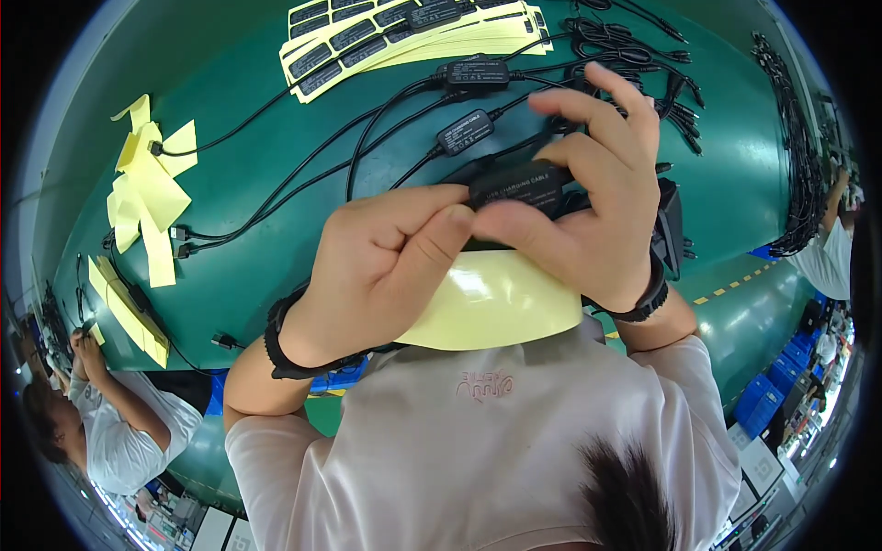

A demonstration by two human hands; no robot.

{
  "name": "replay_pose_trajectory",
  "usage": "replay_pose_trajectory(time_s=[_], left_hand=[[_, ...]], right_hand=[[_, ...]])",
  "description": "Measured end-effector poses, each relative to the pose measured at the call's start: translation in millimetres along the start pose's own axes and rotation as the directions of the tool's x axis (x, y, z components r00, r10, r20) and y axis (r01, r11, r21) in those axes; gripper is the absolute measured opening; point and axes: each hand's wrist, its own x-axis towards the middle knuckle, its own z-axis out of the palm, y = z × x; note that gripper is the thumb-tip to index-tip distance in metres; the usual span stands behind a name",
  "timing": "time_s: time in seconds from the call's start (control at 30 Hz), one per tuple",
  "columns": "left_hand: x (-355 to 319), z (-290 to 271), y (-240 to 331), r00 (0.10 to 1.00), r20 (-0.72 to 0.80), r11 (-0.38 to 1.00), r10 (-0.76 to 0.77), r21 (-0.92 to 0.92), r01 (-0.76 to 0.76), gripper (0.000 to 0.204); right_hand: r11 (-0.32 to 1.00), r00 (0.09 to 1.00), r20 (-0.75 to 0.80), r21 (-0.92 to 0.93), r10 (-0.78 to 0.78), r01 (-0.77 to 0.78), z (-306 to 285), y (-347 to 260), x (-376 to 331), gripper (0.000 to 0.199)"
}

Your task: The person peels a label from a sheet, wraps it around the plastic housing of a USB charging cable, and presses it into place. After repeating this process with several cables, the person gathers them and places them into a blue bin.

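Note:
Between my two hands is a black printed label, close in front of me; I cannot tell whether it sits on a cable box. My left hand pinches its left end between thumb and forefinger. The thumb and forefinger of my right hand close on its right part, with the other fingers raised. Just below my hands a pale yellow backing sheet bends forward. Beyond them, black cables with labelled inline boxes, one cable box and another cable box, lie on the green table.
Label sheets are stacked at the far edge. Crumpled yellow backing papers lie at the left, near USB plugs. Tangled cables lie at the far right, a long cable bundle by the right edge. Another person works at the left.

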Motion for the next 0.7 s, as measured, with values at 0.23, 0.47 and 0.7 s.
replay_pose_trajectory(time_s=[0.23, 0.47, 0.7], left_hand=[[1, -4, 4, 0.997, -0.029, 0.998, -0.067, -0.016, 0.067, 0.018], [20, -35, 23, 0.996, -0.070, 0.974, -0.063, 0.215, 0.077, 0.021], [47, -68, 16, 0.952, -0.303, 0.818, 0.045, 0.559, 0.139, 0.025]], right_hand=[[0.963, 0.991, 0.094, 0.262, -0.097, 0.069, -1, 12, 7, 0.026], [0.917, 0.900, 0.435, 0.372, -0.031, -0.148, -37, 34, 36, 0.013], [0.957, 0.927, 0.267, 0.196, -0.263, 0.214, 2, 60, 54, 0.012]])
